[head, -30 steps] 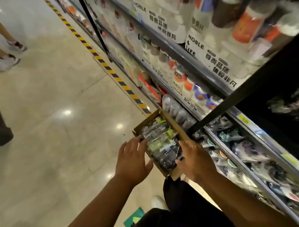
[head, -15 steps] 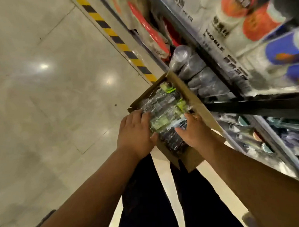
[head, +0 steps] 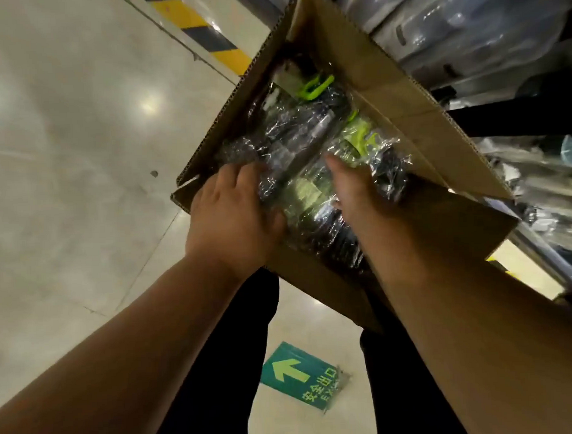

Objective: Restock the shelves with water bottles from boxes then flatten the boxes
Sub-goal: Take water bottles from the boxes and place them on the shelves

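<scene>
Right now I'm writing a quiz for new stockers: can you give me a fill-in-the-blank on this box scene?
1. The left hand and right hand grip bottles inside an open ____ box.
2. The bottles are wrapped in clear ____.
3. The floor sign with the arrow is ____.
4. The floor stripe is black and ____.
Missing words: cardboard; plastic; green; yellow.

Green exit sign (head: 300, 378) with its arrow lies near, on the pale glossy floor (head: 64, 193); a yellow-black hazard stripe (head: 204, 33) runs far.
</scene>
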